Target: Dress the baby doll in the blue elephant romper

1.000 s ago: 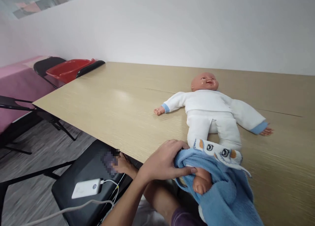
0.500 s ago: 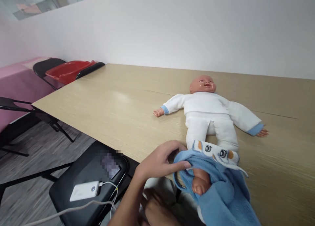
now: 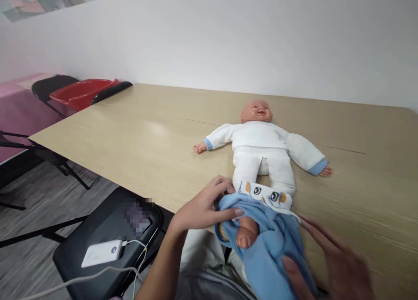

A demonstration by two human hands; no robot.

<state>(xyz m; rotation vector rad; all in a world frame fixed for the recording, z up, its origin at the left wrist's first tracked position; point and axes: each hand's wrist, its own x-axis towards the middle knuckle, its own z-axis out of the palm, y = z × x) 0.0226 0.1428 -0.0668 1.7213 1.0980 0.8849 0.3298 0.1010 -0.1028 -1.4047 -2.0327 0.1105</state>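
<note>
A baby doll [image 3: 261, 136] in a white top lies on its back on the table, head toward the wall. Blue pants [image 3: 271, 252] are bunched around its lower legs, their white waistband [image 3: 266, 195] printed with cartoon faces. One bare doll foot [image 3: 247, 233] pokes out of the blue cloth; the other is hidden. My left hand [image 3: 209, 206] grips the pants at their left side, thumb on top. On the right, my right hand [image 3: 336, 258] is slightly blurred, thumb and fingers spread apart around the pants' right side, fingertips by the waistband's edge.
The wooden table [image 3: 156, 130] meets a white wall [image 3: 235, 38]. A black chair [image 3: 98, 219] at the lower left bears a white power bank [image 3: 102, 253] with a cable and a pixelated device. Farther back stands a red basin [image 3: 78, 91] beside a pink-covered table [image 3: 16, 102].
My right hand has come into view from the lower right, beside the pants. The left hand keeps its grip. The whole view has shifted, so things sit slightly farther left.
</note>
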